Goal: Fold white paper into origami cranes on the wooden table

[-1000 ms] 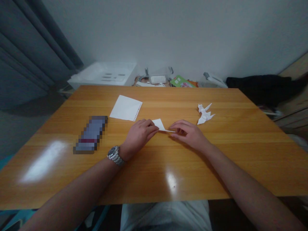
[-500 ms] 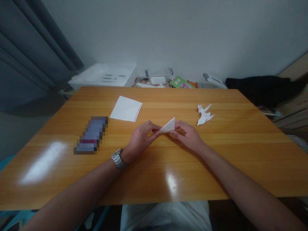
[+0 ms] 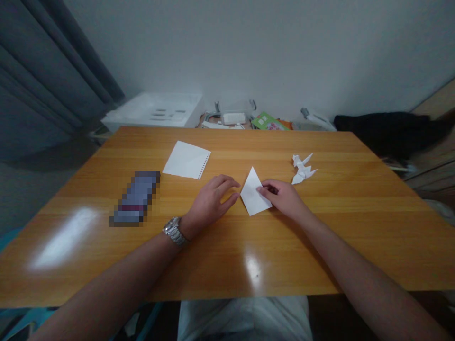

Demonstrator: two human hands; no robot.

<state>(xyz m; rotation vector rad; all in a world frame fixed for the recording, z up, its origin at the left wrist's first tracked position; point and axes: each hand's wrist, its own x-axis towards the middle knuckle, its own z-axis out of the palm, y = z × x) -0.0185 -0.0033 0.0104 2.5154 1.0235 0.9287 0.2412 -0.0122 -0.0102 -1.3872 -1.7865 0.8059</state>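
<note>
A folded piece of white paper [image 3: 253, 196], shaped like a kite with one point away from me, is pinched at its right edge by my right hand [image 3: 282, 195]. The thumb lies on its top face and the fingers are behind it. My left hand [image 3: 215, 198] is just left of the paper, apart from it, with thumb and fingers parted and nothing between them. To the right lies a crumpled, folded white paper figure [image 3: 303, 169] with several pointed ends. A flat white sheet [image 3: 186, 161] with a perforated edge rests farther off on the left.
The wooden table [image 3: 213, 255] has a pixelated phone-like object [image 3: 137, 198] at left. Beyond its far edge are a white tray [image 3: 156, 106], a green booklet [image 3: 266, 121] and cables. Dark cloth [image 3: 384, 127] lies at the far right.
My left hand has let go of the folded paper and opened. The paper, held by my right hand, has turned from a narrow triangle to show its broad kite-shaped face.
</note>
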